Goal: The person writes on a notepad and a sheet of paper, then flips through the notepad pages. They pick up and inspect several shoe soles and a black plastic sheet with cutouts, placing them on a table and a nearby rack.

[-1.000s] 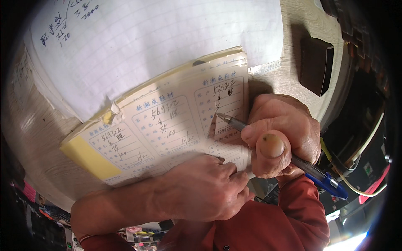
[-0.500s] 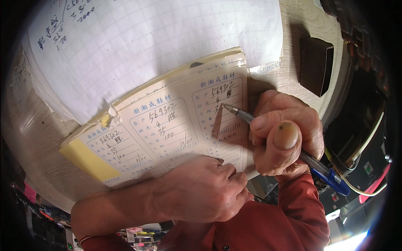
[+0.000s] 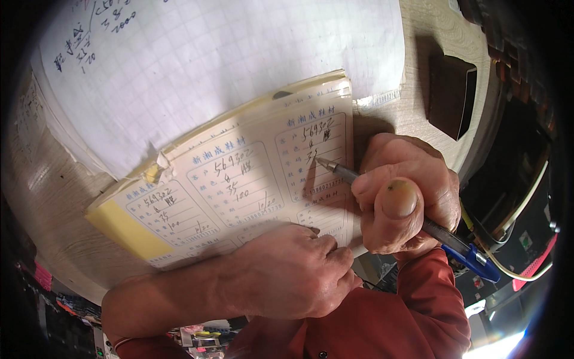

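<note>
My right hand [image 3: 409, 194] is closed round a ballpoint pen [image 3: 342, 172] with a blue cap [image 3: 478, 263] pushed on its back end. The pen's tip rests at the handwriting in the upper right label of a pad of printed label sheets [image 3: 269, 122]. Three labels in the top row carry black handwriting; those partly seen below look unfilled. Across the pad's near edge lies my left hand [image 3: 299, 269], fingers curled. Its fingertips are mostly hidden, so I cannot see whether anything is in them.
Beyond the pad lies a large white grid-lined sheet [image 3: 209, 60] with handwriting at its far left. A dark brown box [image 3: 451, 96] stands on the wooden table [image 3: 418, 18] to the right. A pale cable [image 3: 532, 276] curves past the right side.
The pen tip has moved slightly down and left with my right hand. A second written digit now shows on the right label's third line. My left hand has stayed still.
</note>
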Motion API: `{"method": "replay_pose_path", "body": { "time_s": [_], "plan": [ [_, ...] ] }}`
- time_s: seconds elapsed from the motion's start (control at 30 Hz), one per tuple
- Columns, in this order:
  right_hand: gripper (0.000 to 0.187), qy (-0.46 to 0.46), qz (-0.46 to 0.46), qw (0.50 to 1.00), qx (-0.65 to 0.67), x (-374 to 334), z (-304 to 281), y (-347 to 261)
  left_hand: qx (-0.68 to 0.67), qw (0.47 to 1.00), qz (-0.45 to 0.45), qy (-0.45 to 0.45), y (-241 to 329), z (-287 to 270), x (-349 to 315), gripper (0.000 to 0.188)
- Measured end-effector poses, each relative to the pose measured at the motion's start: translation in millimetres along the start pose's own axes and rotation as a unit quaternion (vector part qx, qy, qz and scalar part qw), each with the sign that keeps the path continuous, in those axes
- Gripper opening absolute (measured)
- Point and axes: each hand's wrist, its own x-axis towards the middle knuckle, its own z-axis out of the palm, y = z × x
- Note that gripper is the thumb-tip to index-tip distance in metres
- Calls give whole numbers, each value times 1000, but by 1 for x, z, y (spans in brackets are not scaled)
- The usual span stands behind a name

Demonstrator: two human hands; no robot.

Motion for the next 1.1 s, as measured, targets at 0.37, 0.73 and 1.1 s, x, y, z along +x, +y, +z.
{"method": "replay_pose_path", "body": {
  "time_s": [0.37, 0.73, 1.1],
  "plan": [
    [30, 18, 22, 1000, -9, 0, 2, 0, 32, 999, 28, -22, -2, -1, -1, 15],
    [29, 14, 23, 1000, -5, -1, 1, -1, 10, 1000, 5, -20, 0, -2, 0, 13],
    [32, 4, 18, 1000, -5, -1, 0, 2, 10, 1000, 11, -5, -1, 0, 1, 13]
  ]
}}
